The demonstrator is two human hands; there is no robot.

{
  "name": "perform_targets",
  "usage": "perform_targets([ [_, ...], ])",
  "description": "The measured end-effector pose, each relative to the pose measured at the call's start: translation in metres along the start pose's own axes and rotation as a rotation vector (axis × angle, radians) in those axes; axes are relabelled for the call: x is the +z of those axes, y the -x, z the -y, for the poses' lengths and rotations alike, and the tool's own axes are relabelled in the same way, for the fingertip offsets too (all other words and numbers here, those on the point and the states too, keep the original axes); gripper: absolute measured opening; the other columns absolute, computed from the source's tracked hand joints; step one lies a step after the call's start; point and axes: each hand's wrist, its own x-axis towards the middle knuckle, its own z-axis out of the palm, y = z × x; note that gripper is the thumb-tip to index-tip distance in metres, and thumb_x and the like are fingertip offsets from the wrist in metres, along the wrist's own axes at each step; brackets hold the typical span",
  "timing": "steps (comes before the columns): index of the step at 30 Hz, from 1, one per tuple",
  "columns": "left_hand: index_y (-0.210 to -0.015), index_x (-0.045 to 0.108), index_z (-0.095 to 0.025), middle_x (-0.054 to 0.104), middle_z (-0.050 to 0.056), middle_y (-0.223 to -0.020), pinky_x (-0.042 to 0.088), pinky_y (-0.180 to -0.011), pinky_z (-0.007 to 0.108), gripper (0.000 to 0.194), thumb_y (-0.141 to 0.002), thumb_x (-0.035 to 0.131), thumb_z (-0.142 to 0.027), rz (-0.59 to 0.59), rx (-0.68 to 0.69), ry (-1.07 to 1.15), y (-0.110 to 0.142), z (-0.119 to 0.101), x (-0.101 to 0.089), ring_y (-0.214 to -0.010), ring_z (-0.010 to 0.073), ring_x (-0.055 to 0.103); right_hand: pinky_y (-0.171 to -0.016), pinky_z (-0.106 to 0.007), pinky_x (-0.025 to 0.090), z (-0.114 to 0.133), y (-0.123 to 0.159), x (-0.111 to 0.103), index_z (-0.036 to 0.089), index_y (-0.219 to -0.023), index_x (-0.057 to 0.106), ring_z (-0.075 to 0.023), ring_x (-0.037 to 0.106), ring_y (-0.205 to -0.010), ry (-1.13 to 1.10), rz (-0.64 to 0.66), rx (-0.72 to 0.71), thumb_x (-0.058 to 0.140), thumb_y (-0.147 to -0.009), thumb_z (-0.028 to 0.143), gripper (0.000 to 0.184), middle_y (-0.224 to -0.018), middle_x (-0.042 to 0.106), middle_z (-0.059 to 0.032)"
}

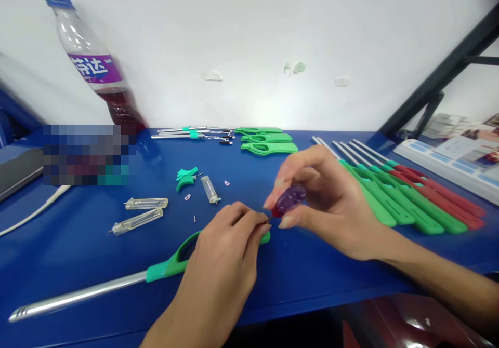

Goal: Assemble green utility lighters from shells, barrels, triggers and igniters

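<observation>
My left hand (224, 259) is closed over the handle of a long-nosed lighter (166, 267), which has a green body and a silver tube pointing left. The lighter lies on the blue table, its grip mostly covered by my fingers. Between thumb and fingers, my right hand (327, 202) holds a small screwdriver with a purple handle (290, 200). Its shaft slants down to my left fingertips at the grip's right end; the tip itself is hidden. Nearby lie a clear fuel tank (210, 189), turquoise triggers (186, 178) and a tiny screw (195, 218).
Two more clear tanks (146, 203) lie at left. Green half shells (268, 148) and metal tubes with wires (191, 134) rest by the wall. Several green and red lighters (413, 197) line the right side. A soda bottle (93, 62) stands back left; a power strip (448, 169) is at right.
</observation>
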Motion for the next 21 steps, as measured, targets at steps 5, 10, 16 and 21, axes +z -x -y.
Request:
perform_targets([
  [5, -0.105, 0.067, -0.021, 0.067, 0.002, -0.096, 0.051, -0.072, 0.035, 0.023, -0.105, 0.046, -0.011, 0.09, -0.114, 0.075, 0.002, -0.006, -0.004, -0.088, 0.0203, 0.068, -0.073, -0.028, 0.054, -0.002, -0.002, 0.0, 0.036, -0.11, 0.071, -0.0131, 0.062, -0.082, 0.144, -0.067, -0.075, 0.089, -0.088, 0.024, 0.03, -0.101, 0.068, 0.0039],
  [10, -0.113, 0.064, -0.022, 0.065, 0.005, -0.1, 0.052, -0.075, 0.037, 0.029, -0.101, 0.04, -0.011, 0.092, -0.136, 0.062, 0.002, -0.01, -0.007, -0.091, 0.0215, 0.067, -0.073, -0.032, 0.053, -0.002, -0.007, -0.004, 0.032, -0.103, 0.075, -0.0159, 0.061, -0.08, 0.165, -0.1, -0.063, 0.089, -0.087, 0.035, 0.022, -0.099, 0.071, 0.0009],
  [16, -0.131, 0.053, -0.026, 0.064, 0.003, -0.1, 0.055, -0.077, 0.035, 0.038, -0.096, 0.043, -0.012, 0.039, -0.16, 0.085, 0.003, -0.01, -0.011, -0.088, 0.0191, 0.067, -0.066, -0.032, 0.049, -0.004, -0.017, -0.018, 0.03, -0.113, 0.073, -0.0172, 0.056, -0.073, 0.263, -0.302, 0.033, 0.076, -0.094, 0.059, 0.034, -0.086, 0.062, -0.0003],
  [21, -0.126, 0.055, -0.027, 0.065, 0.001, -0.102, 0.056, -0.078, 0.033, 0.032, -0.099, 0.043, -0.013, 0.058, -0.113, 0.086, 0.002, -0.012, -0.017, -0.088, 0.017, 0.068, -0.063, -0.028, 0.046, -0.024, -0.022, -0.02, 0.024, -0.124, 0.073, -0.0139, 0.054, -0.067, 0.435, -0.067, 0.211, 0.068, -0.1, 0.051, 0.037, -0.078, 0.058, 0.0032],
])
